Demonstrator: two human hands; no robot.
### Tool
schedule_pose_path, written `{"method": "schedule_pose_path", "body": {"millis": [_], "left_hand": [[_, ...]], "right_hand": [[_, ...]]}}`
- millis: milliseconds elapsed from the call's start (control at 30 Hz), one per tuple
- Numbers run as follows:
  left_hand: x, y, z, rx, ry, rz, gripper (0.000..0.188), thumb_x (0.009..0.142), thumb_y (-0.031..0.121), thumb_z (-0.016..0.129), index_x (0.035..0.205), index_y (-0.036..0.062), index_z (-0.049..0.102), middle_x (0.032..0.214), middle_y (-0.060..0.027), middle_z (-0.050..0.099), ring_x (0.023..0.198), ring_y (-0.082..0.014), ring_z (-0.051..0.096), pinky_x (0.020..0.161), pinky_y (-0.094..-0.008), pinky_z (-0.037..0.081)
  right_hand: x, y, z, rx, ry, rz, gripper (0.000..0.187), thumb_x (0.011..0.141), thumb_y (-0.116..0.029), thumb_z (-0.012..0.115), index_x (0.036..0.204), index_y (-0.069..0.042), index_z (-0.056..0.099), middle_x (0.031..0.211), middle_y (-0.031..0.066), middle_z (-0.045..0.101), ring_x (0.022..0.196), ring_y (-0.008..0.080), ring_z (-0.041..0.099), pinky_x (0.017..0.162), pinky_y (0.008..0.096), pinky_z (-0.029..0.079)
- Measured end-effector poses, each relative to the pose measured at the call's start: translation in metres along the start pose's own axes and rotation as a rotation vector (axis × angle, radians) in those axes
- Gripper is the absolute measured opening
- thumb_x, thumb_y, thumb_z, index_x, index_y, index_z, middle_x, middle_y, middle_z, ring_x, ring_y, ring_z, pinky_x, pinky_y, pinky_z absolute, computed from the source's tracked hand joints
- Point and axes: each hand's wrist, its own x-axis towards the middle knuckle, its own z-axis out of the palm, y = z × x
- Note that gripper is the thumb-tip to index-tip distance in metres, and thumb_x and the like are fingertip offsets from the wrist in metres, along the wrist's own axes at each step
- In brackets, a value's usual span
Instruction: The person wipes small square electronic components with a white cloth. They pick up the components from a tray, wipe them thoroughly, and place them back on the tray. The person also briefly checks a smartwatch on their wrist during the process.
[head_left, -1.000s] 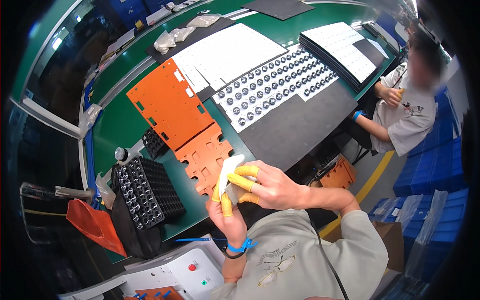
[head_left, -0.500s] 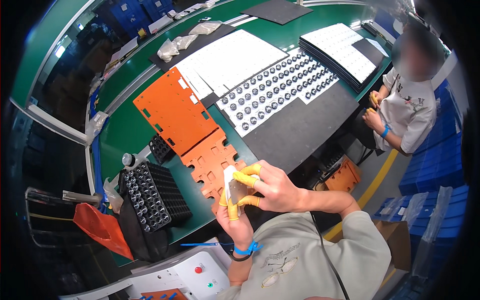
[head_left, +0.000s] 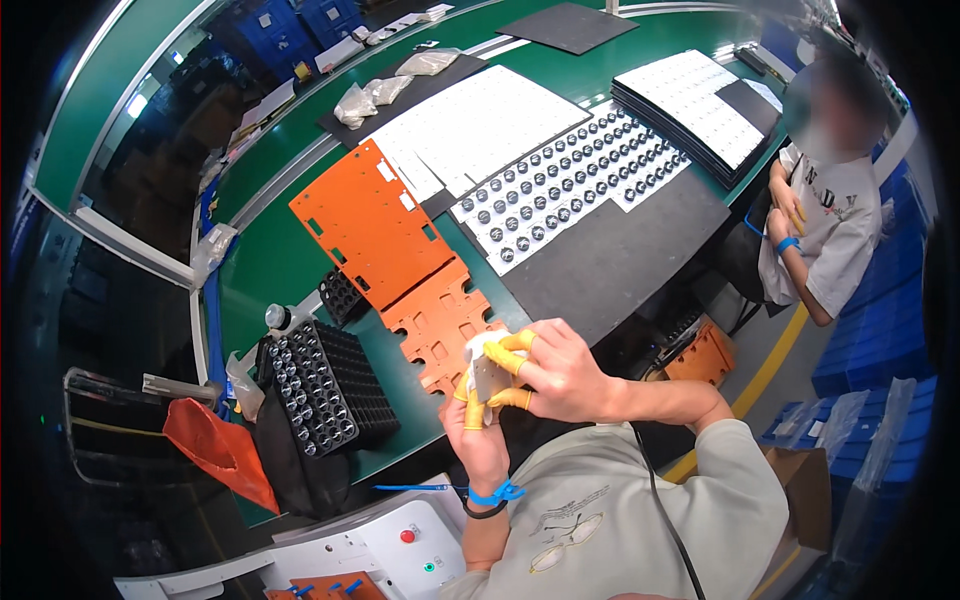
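At a green workbench (head_left: pixel 262 262), a worker's left hand (head_left: pixel 480 445) and right hand (head_left: pixel 566 378), in yellow finger covers (head_left: pixel 506 359), pinch a small grey plate (head_left: pixel 489 379) and white cloth (head_left: pixel 477 345) near an orange board (head_left: pixel 440 322).

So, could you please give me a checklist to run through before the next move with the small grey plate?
1. Small grey plate supported by left hand and right hand: ok, both touch it.
2. Yellow finger cots worn: ok, on both hands.
3. Blue wrist strap on the left wrist: ok.
4. Far face of the plate clean: cannot tell, it is hidden.
5. Co-worker's hands clear of the plate: ok, well apart.
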Motion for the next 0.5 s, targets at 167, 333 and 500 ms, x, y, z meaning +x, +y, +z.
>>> {"method": "schedule_pose_path", "body": {"millis": [167,333,500], "left_hand": [[-0.001,0.001,0.007,0.148,0.055,0.114,0.035,0.101,0.013,0.048,0.129,-0.0063,0.056,0.117,-0.0114,0.063,0.102,-0.0175,0.063,0.088,-0.0301,0.05],[0.004,-0.007,0.0,0.129,0.039,0.089,0.033,0.1,0.01,0.049,0.127,-0.0068,0.057,0.116,-0.0103,0.064,0.101,-0.0158,0.062,0.086,-0.0276,0.051],[0.003,-0.007,0.001,0.108,0.05,0.031,0.033,0.099,0.009,0.05,0.127,-0.0069,0.057,0.113,-0.0093,0.064,0.098,-0.0151,0.063,0.084,-0.028,0.051]], "right_hand": [[-0.004,0.008,0.001,0.006,-0.01,0.035,0.056,0.066,-0.033,0.084,0.109,-0.001,0.067,0.095,0.009,0.063,0.085,0.0266,0.059,0.077,0.0381,0.045],[-0.011,0.002,0.004,0.061,-0.066,0.016,0.054,0.068,-0.031,0.083,0.107,0.001,0.066,0.096,0.0092,0.063,0.086,0.0256,0.058,0.079,0.0374,0.044],[-0.004,0.005,0.007,0.064,-0.045,0.037,0.054,0.068,-0.03,0.083,0.109,0.001,0.065,0.098,0.0097,0.062,0.087,0.0261,0.057,0.078,0.0373,0.044]]}}
